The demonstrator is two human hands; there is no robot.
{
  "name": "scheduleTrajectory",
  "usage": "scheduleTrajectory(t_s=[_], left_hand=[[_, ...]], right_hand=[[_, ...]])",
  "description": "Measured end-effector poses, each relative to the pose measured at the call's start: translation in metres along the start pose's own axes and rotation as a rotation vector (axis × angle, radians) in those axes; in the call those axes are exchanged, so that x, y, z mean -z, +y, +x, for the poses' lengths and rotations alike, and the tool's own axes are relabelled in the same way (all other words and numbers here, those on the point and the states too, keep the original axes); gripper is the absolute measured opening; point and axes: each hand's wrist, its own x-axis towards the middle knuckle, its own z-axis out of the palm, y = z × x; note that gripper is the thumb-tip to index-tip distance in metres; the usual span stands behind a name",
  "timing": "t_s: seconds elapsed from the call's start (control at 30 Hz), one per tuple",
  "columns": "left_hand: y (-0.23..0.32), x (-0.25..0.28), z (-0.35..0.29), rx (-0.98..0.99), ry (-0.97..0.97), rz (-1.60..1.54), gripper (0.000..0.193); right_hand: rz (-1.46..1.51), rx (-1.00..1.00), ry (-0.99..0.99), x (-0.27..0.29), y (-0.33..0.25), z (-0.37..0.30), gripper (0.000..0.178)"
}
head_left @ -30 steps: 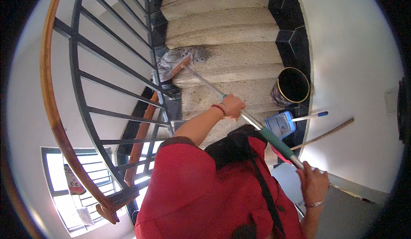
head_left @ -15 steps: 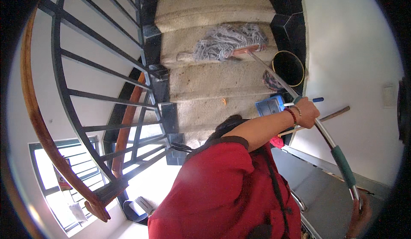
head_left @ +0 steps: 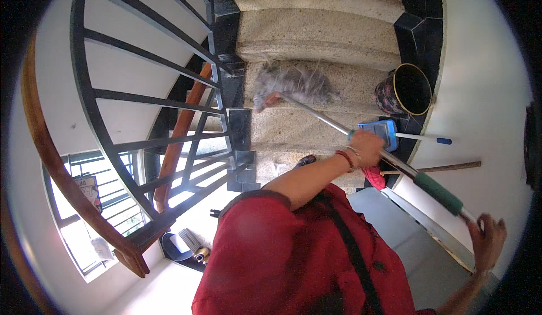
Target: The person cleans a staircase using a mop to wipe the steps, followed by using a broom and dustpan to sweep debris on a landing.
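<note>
On the stair flight in front of you, the mop [head_left: 333, 122] runs diagonally, from a step at upper left down to your right side. Its grey mop head [head_left: 302, 83] is on a tread of the stairs [head_left: 322, 35], strands spread and blurred.

Your left hand [head_left: 367, 147] has its fingers wrapped round the pole, between the mop head and the green grip [head_left: 437, 193]. Your right hand [head_left: 488, 239] is at the pole's upper end, past the green grip, fingers curled onto it; can't tell how firm.

Right of the mop head, well apart: dark bucket [head_left: 388, 93] with a gold rim, beside the black-tiled edge. Just below it, blue dustpan [head_left: 383, 126], handle pointing right, partly behind your left hand. Below that, a wooden stick [head_left: 454, 166] reaching toward the wall; red cloth [head_left: 372, 176] near its left end.

On your left: black metal railing [head_left: 155, 101] with a wooden handrail [head_left: 48, 148], bright window [head_left: 121, 199] beyond it. Your left forearm crosses in front of the lower steps, red bracelet at the wrist.
</note>
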Motion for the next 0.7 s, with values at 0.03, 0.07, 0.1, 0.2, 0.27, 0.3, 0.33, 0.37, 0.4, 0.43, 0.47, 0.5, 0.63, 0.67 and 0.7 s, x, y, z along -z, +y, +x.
scheduleTrajectory(t_s=[0.03, 0.07, 0.1, 0.2, 0.27, 0.3, 0.33, 0.37, 0.4, 0.43, 0.47, 0.5, 0.63, 0.67, 0.7], left_hand=[[-0.015, 0.009, -0.011, 0.035, 0.053, 0.019, 0.018], [-0.031, 0.020, -0.022, 0.078, 0.067, 0.031, 0.018], [-0.052, 0.040, -0.040, 0.154, 0.103, 0.063, 0.018], [-0.103, 0.050, -0.054, 0.285, 0.105, 0.112, 0.013], [-0.105, 0.064, -0.049, 0.292, 0.099, 0.120, 0.012], [-0.111, 0.068, -0.052, 0.287, 0.117, 0.126, 0.013], [-0.115, 0.071, -0.054, 0.283, 0.135, 0.133, 0.014], [-0.115, 0.070, -0.053, 0.290, 0.135, 0.145, 0.014], [-0.112, 0.065, -0.053, 0.298, 0.011, 0.196, 0.016], [-0.106, 0.060, -0.050, 0.301, -0.114, 0.246, 0.018], [-0.091, 0.051, -0.037, 0.210, -0.110, 0.218, 0.016], [-0.077, 0.044, -0.029, 0.140, -0.105, 0.200, 0.015], [-0.025, 0.053, 0.008, -0.013, -0.137, 0.095, 0.018], [-0.020, 0.056, 0.008, -0.020, -0.135, 0.092, 0.018], [-0.015, 0.057, 0.009, -0.046, -0.185, 0.027, 0.020]], right_hand=[[0.003, 0.073, 0.088, -0.004, -0.010, 0.019, 0.027], [0.004, 0.161, 0.141, -0.009, -0.023, 0.037, 0.028], [0.012, 0.287, 0.211, -0.013, -0.040, 0.065, 0.028], [0.012, 0.428, 0.402, 0.003, -0.096, 0.101, 0.029], [0.009, 0.382, 0.379, 0.007, -0.102, 0.104, 0.030], [0.020, 0.372, 0.401, 0.006, -0.108, 0.108, 0.031], [0.031, 0.363, 0.424, 0.003, -0.111, 0.111, 0.031], [0.043, 0.366, 0.431, -0.002, -0.109, 0.108, 0.031], [0.022, 0.320, 0.354, -0.009, -0.106, 0.100, 0.031], [0.000, 0.268, 0.277, -0.016, -0.101, 0.090, 0.032], [0.012, 0.149, 0.153, -0.012, -0.091, 0.072, 0.031], [0.014, 0.115, 0.133, -0.013, -0.074, 0.059, 0.031], [0.084, -0.049, 0.024, 0.011, -0.023, 0.027, 0.028], [0.088, -0.078, 0.006, 0.022, -0.014, 0.018, 0.026], [0.097, -0.106, -0.019, 0.024, -0.014, 0.017, 0.025]])
